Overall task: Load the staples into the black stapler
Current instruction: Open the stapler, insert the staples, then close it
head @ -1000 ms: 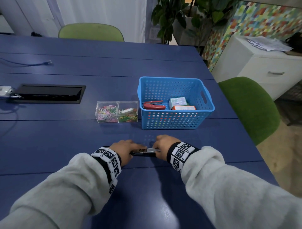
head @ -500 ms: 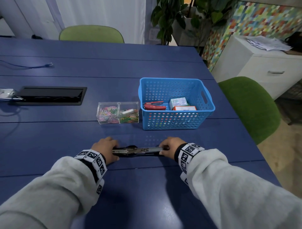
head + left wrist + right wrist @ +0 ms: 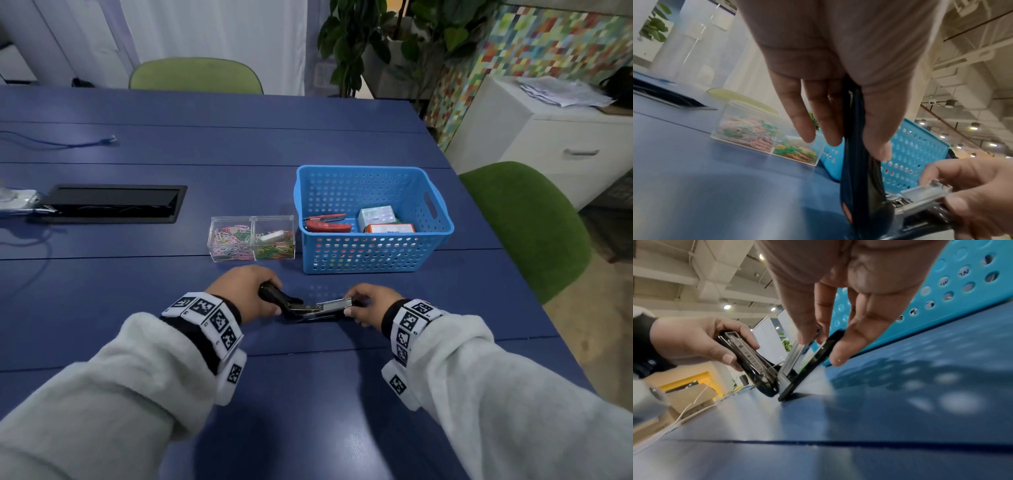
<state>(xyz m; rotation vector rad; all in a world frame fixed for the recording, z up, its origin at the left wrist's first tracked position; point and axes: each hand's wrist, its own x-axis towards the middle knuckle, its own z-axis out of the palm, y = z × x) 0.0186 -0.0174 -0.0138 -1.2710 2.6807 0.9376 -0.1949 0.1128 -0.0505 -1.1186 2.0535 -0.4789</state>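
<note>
The black stapler [image 3: 308, 308] lies near the table's front edge, swung open at its hinge. My left hand [image 3: 270, 298] grips its black top arm [image 3: 855, 146] and holds it raised and tilted to the left. My right hand [image 3: 352, 303] pinches the front end, where the metal magazine [image 3: 925, 193] sits above the black base [image 3: 818, 356]. Whether the magazine holds staples I cannot tell. Two small staple boxes [image 3: 376, 216] lie in the blue basket [image 3: 373, 260] behind the hands.
A red stapler [image 3: 325, 222] lies in the basket too. A clear two-part box of coloured paper clips [image 3: 251, 238] stands left of it. A black cable hatch [image 3: 113, 202] is set in the table [image 3: 137, 308] at the far left. Green chairs [image 3: 527, 226] stand alongside.
The stapler has been opened: the hands were together on it, then it lay spread flat. Now my left hand has moved back right, with the top arm raised at an angle.
</note>
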